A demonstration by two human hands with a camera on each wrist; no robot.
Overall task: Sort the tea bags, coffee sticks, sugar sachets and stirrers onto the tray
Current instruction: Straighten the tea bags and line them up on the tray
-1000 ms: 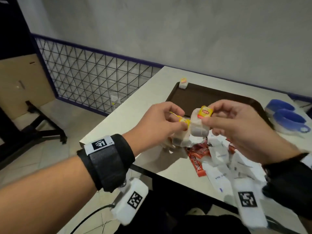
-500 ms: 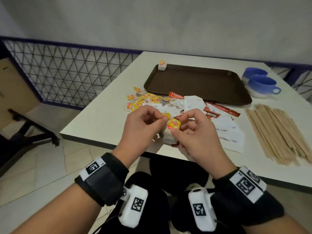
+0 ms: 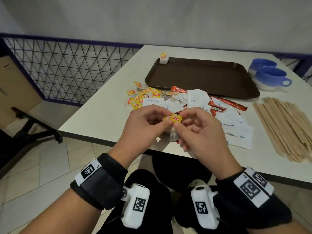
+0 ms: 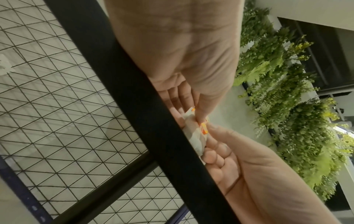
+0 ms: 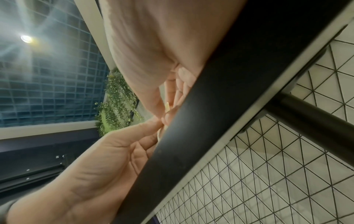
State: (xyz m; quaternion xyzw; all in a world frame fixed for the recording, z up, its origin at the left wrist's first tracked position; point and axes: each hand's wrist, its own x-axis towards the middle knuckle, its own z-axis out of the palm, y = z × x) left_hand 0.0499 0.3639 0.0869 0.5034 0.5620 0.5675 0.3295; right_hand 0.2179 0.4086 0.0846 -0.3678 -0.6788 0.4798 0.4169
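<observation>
Hands meet over the near counter edge. Left hand and right hand both have a pinching grip on a tea bag: yellow tag up between thumbs and forefingers, white bag hanging below. Loose tea bags, sugar sachets and coffee sticks lie heaped just before the tray. One tea bag sits in its far-left corner. Stirrers lie to the right.

White table; tray; stirrers
</observation>
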